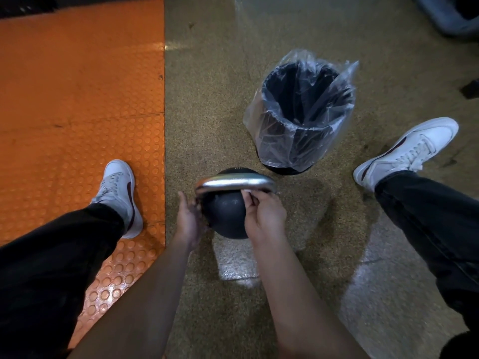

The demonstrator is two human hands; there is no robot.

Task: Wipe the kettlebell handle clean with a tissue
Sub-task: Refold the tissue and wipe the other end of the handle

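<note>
Kettlebell (226, 213) stood on floor, bin (300, 112) at 1 o'clock | right hand (264, 216) fingers pinched tissue (247, 193) under handle (234, 183) | left hand (188, 218) curled round handle's 9 o'clock leg, steadying | advice: wrap tissue round bar, press firmly.

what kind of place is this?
Probably a gym floor. A black kettlebell with a chrome handle stands on speckled rubber-type flooring, beside an orange studded mat. A bag-lined bin stands just beyond it, and the person wears trainers.
</note>
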